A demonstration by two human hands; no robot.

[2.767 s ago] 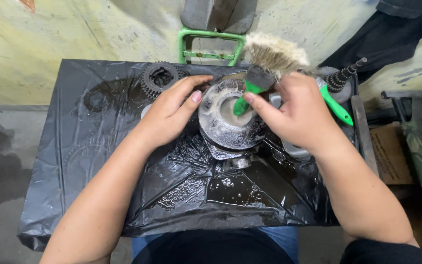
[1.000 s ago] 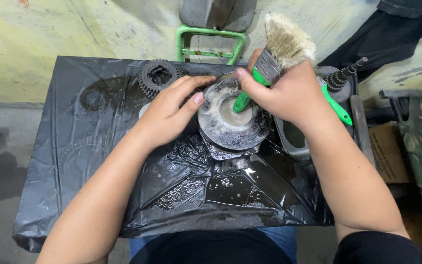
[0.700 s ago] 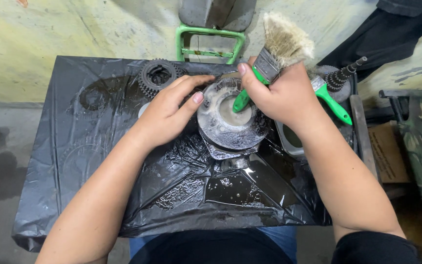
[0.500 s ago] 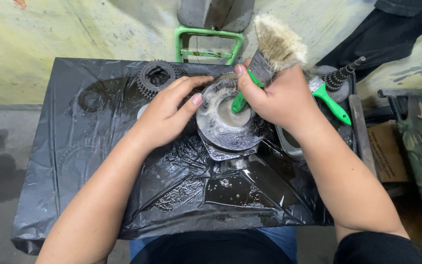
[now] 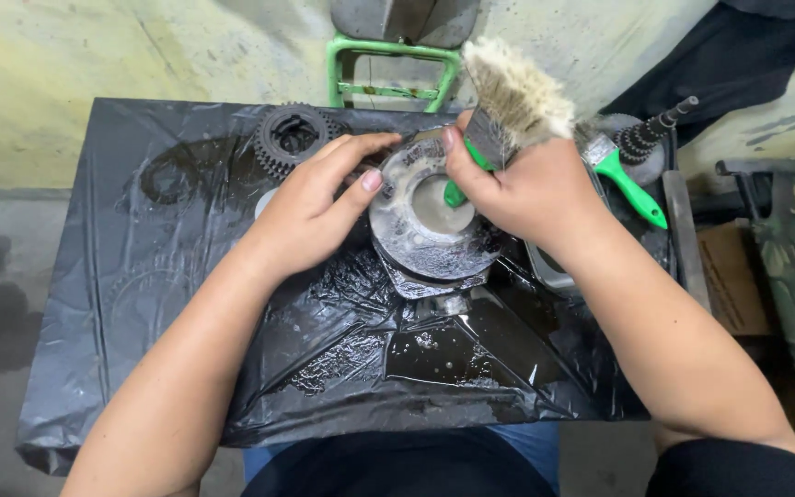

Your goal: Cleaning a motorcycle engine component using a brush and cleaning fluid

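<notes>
A round grey metal part [image 5: 420,225], wet and greasy, stands upright at the middle of a black plastic sheet [image 5: 186,276]. My left hand [image 5: 315,207] rests on its left rim, fingers spread over the edge. My right hand [image 5: 522,184] grips a green-handled paintbrush [image 5: 512,97] upside down: the bristles point up and away, and the green handle tip pokes into the part's centre hole.
A dark toothed gear [image 5: 289,138] lies at the back left of the sheet. A second green-handled brush [image 5: 632,184] and a threaded shaft [image 5: 650,133] lie at the right. A green metal frame [image 5: 393,69] stands behind. Oily liquid pools on the sheet near me.
My right hand has turned the brush, swinging the bristles from side to side, while the handle tip stays in the part's centre. My left hand has kept its place.
</notes>
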